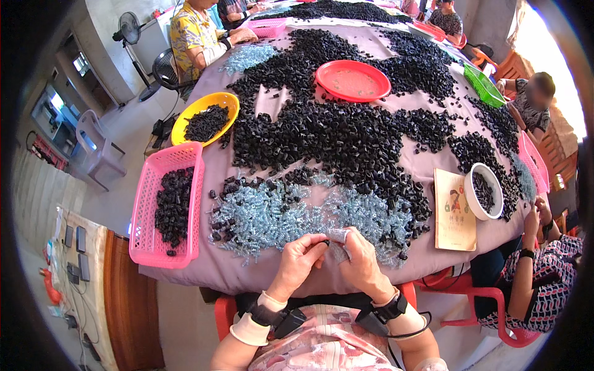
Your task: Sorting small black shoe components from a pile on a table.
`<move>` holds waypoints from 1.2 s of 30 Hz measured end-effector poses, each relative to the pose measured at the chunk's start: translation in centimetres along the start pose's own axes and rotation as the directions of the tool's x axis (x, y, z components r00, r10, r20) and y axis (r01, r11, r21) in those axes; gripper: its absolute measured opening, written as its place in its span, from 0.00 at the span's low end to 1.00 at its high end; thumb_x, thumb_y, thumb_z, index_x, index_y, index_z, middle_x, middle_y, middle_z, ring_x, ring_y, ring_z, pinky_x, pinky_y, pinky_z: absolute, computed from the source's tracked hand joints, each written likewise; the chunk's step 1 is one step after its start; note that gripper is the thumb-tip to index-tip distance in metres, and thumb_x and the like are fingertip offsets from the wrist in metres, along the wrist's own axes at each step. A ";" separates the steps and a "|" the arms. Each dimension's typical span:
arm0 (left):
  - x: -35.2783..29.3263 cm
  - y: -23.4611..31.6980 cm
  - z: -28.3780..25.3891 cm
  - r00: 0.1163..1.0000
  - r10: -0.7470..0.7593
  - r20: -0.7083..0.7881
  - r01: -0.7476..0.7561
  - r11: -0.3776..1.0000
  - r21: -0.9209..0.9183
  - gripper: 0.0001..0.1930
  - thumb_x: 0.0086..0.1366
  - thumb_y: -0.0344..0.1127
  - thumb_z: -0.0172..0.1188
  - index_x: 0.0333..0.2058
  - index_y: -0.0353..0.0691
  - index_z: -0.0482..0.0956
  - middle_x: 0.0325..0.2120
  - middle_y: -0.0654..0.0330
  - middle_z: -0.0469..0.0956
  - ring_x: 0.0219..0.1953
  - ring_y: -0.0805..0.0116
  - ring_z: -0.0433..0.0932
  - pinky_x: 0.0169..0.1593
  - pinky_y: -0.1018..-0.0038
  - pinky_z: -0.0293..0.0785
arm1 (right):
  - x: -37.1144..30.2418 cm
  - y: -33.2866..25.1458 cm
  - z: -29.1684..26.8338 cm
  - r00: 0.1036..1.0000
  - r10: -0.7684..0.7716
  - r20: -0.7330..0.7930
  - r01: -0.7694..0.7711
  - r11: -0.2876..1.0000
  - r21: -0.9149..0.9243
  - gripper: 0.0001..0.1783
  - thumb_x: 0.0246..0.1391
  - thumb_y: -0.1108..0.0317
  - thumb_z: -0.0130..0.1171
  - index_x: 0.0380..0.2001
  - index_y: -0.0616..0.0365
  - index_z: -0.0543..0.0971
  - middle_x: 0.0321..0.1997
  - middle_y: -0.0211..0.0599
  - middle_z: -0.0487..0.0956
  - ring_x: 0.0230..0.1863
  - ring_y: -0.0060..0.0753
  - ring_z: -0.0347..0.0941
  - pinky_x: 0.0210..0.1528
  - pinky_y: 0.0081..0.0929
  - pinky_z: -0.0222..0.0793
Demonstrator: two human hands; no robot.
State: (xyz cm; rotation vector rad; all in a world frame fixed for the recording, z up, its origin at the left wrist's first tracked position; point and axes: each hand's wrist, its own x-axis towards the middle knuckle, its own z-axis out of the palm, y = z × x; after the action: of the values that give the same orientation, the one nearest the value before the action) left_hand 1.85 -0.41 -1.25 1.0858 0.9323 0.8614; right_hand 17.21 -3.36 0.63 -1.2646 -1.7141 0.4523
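My hands meet over the near edge of the cloth-covered table. Thumb and fingers of my left hand [298, 260] pinch a small black plastic piece [326, 243]. Beside it, my right hand [364, 263] is closed, with a whitish wrapping [338, 235] around a finger; what its fingertips hold is too small to make out. Just beyond both hands lies a heap of small pale-blue, spring-like coils [266, 216]. Behind that spreads a large pile of small black plastic pieces [315, 139].
A pink basket [138, 216] and a yellow bowl [232, 108], both with black pieces, are at left. A red tray [352, 80] sits mid-table. At right are a booklet [455, 216], a white bowl [498, 201] and a green basket [482, 83]. Other people sit around the table.
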 end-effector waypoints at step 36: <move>-0.8 -0.5 -4.2 0.998 -0.048 0.042 0.061 0.894 -0.443 0.08 0.63 0.30 0.55 0.40 0.37 0.75 0.27 0.62 0.77 0.22 0.79 0.72 0.25 0.83 0.70 | 10.4 3.5 4.0 0.996 0.030 0.085 -0.023 0.996 -0.089 0.12 0.42 0.80 0.55 0.34 0.61 0.77 0.31 0.47 0.75 0.35 0.51 0.72 0.35 0.38 0.68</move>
State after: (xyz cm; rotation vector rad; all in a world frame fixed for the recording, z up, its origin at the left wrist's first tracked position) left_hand -2.23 0.15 -2.44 0.6701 0.6891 0.9516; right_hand 15.38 8.12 0.81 -1.3496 -1.8086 0.4572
